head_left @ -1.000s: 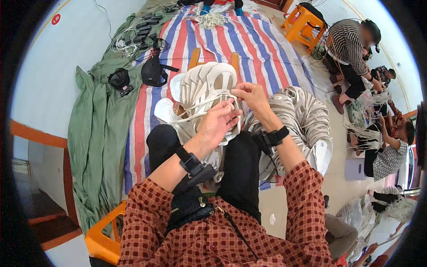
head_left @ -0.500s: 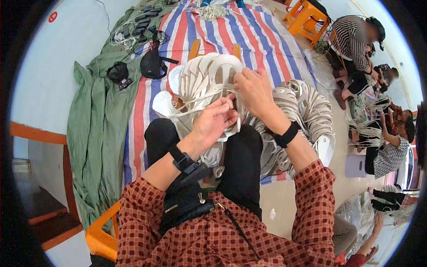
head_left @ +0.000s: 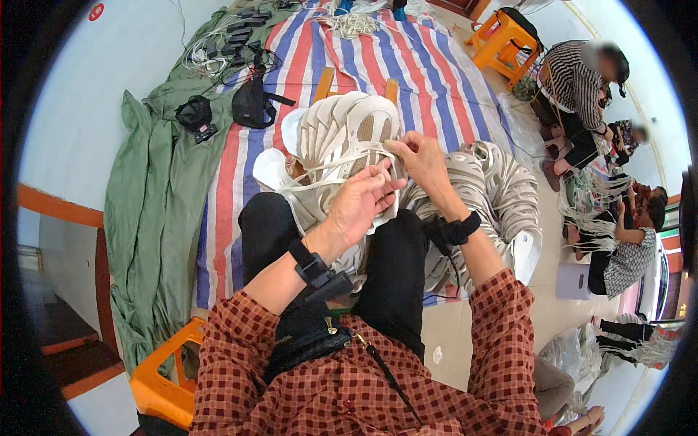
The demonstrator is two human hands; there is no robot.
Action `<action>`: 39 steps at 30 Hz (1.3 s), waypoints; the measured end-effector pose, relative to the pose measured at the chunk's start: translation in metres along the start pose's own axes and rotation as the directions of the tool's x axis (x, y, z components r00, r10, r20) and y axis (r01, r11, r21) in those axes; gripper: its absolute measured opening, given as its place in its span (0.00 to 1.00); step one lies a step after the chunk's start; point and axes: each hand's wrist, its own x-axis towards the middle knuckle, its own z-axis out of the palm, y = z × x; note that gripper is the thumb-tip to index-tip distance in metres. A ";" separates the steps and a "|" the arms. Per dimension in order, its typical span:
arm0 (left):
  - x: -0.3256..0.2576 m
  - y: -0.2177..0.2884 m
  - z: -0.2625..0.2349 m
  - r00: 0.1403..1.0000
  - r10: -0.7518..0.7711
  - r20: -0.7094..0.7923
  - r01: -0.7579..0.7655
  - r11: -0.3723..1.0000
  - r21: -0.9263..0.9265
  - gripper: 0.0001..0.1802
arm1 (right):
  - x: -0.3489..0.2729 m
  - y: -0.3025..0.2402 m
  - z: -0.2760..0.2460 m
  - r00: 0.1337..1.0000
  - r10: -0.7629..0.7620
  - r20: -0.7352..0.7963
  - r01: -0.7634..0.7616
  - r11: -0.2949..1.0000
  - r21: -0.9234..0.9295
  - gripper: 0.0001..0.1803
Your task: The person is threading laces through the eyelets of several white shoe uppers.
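Shoe upper: the beige-and-white shoe upper (head_left: 376, 129) is standing foremost in its stack, between your knees, toward the striped sheet's (head_left: 225, 211) near edge.
Right hand: your right hand (head_left: 424, 161) is pinching the lace (head_left: 355, 155), seemingly.
Left hand: your left hand's (head_left: 355, 207) fingers are half-curling beside the upper; any grip, I cannot tell.
Lacing: you are probably threading.
Next pull: likely calling for even tension.

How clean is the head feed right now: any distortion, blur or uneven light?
Head view: fisheye distortion curves the striped sheet; centre of head view: left hand, right hand and shoe uppers look fairly sharp, evenly lit; right of head view: blurred patches cover parts of two co-workers' heads.
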 end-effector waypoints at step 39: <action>0.001 -0.005 -0.005 1.000 -0.025 -0.013 0.026 0.995 0.095 0.08 | 0.004 0.021 0.004 0.997 -0.079 0.022 0.078 0.996 0.039 0.10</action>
